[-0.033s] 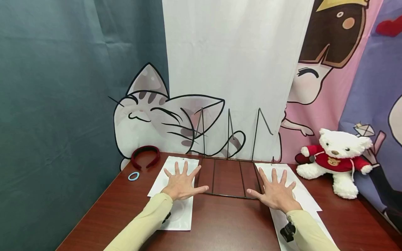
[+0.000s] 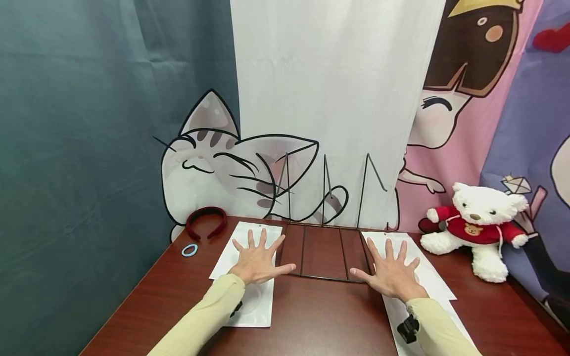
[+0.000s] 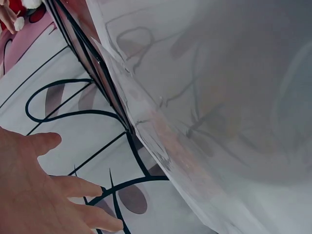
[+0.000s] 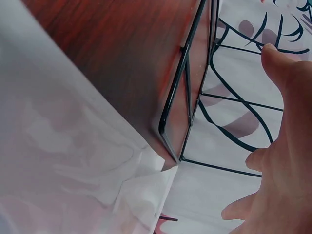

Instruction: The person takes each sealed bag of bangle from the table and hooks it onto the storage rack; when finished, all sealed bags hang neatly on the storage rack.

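My left hand [image 2: 258, 262] is spread palm-down over a white flat packet [image 2: 222, 268], its thumb pointing right. A second white packet [image 2: 258, 312] lies partly beneath that one. On the other side my right hand [image 2: 392, 273] is spread the same way over another white packet [image 2: 431, 278], with a further packet [image 2: 394, 312] below it. Both hands hold nothing, and whether they touch the packets I cannot tell. Between them stands a black wire rack [image 2: 324, 278] with upright prongs at its back. Each wrist view shows glossy white packet film [image 3: 234, 87] and straight fingers.
At the back left of the brown table [image 2: 329, 316] lie a dark red headband [image 2: 206, 211] and a light blue ring [image 2: 189, 250]. A white teddy bear [image 2: 483, 205] in a red top sits at the right. A cartoon-printed curtain [image 2: 334, 74] hangs right behind the table.
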Demonstrator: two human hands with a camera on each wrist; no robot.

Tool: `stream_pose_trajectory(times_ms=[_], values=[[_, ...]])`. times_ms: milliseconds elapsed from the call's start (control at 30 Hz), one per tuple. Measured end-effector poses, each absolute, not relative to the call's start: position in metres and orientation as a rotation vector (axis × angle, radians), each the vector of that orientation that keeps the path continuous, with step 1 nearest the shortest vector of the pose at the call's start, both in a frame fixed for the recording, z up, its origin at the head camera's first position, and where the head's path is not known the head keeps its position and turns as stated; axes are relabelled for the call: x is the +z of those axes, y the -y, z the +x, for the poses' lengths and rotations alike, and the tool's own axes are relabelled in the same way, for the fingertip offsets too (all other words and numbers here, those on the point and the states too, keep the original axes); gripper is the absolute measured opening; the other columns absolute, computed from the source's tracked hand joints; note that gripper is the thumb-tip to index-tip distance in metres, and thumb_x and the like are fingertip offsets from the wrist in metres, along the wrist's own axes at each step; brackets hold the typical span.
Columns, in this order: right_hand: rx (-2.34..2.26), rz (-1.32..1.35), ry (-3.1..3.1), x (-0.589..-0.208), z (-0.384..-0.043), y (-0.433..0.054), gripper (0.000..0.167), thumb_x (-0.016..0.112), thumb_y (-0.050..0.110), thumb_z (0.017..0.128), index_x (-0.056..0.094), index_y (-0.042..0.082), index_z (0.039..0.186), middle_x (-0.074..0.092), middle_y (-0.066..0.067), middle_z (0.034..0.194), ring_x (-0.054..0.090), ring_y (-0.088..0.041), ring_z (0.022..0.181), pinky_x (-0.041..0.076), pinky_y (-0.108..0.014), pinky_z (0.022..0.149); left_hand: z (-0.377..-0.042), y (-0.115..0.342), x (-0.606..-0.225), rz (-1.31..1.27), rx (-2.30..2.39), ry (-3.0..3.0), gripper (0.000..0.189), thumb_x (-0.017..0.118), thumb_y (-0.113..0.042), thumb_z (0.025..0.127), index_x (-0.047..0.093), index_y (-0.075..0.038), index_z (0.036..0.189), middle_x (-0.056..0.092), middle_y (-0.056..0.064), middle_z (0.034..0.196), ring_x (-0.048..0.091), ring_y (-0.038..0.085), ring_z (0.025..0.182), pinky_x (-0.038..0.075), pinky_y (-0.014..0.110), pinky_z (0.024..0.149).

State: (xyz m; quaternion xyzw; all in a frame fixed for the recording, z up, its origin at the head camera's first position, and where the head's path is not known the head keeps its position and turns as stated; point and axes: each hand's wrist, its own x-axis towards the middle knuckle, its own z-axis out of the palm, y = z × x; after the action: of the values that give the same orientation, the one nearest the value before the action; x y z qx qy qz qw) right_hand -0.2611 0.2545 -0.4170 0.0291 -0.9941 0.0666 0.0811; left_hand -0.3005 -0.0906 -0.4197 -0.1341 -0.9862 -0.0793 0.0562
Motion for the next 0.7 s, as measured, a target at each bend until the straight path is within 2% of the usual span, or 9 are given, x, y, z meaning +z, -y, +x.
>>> stream_pose_trajectory(times_ms=[333, 467, 567, 700], values=[[0.222, 0.076, 2.972, -0.415, -0.263, -0.273, 0.104, 0.047, 0.083, 0.084, 0.027, 0.014, 0.159, 0.021, -0.042, 0.156, 0.008, -0.073, 0.14, 0.011, -0.091, 0.096, -0.304, 0.092, -0.422, -0.422, -0.316, 3.016, 0.092, 0.048, -0.087, 0.078, 0.033, -0.039, 0.155, 0.027, 0.02, 0.165, 0.022, 0.057, 0.148, 0.014, 0.088, 0.1], [0.23, 0.081, 2.971, -0.416, -0.266, -0.293, 0.1, 0.049, 0.078, 0.087, 0.028, 0.009, 0.157, 0.025, -0.043, 0.153, 0.012, -0.073, 0.138, 0.017, -0.089, 0.096, -0.306, 0.093, -0.424, -0.43, -0.375, 3.02, 0.091, 0.052, -0.084, 0.079, 0.038, -0.033, 0.154, 0.034, 0.02, 0.162, 0.029, 0.055, 0.146, 0.02, 0.087, 0.101], [0.273, 0.099, 2.965, -0.415, -0.271, -0.309, 0.095, 0.054, 0.069, 0.09, 0.03, 0.004, 0.154, 0.028, -0.043, 0.151, 0.018, -0.073, 0.136, 0.026, -0.087, 0.093, -0.308, 0.094, -0.426, -0.467, -0.459, 3.021, 0.091, 0.053, -0.08, 0.082, 0.039, -0.026, 0.155, 0.036, 0.021, 0.16, 0.034, 0.053, 0.145, 0.028, 0.08, 0.104], [0.362, 0.158, 2.957, -0.417, -0.283, -0.334, 0.088, 0.066, 0.052, 0.091, 0.035, -0.007, 0.148, 0.035, -0.046, 0.143, 0.031, -0.069, 0.131, 0.038, -0.081, 0.089, -0.315, 0.094, -0.426, -0.563, -0.637, 2.994, 0.09, 0.055, -0.069, 0.089, 0.037, -0.009, 0.155, 0.042, 0.022, 0.156, 0.044, 0.044, 0.142, 0.041, 0.062, 0.109]])
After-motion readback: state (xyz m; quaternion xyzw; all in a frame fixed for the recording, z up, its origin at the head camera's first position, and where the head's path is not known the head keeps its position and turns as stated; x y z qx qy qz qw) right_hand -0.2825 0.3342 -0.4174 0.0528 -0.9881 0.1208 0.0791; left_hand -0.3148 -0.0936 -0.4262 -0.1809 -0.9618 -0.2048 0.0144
